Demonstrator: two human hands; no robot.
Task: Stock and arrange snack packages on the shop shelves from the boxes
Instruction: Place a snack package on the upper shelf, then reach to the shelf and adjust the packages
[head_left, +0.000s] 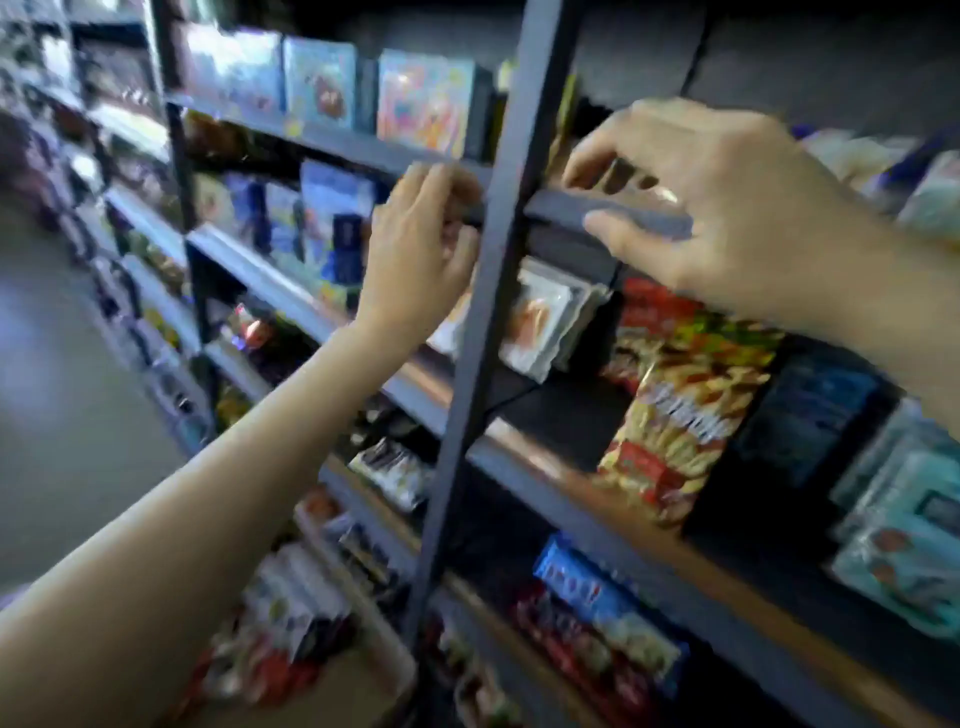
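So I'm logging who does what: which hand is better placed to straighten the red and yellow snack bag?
Probably the right hand: it hovers over the shelf edge just above the red and yellow snack bag. The left hand is beyond the upright post, in the neighbouring bay.

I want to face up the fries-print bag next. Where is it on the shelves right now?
In the head view, the fries-print bag stands right of the upright post, below the right hand, beside a dark blue pack.
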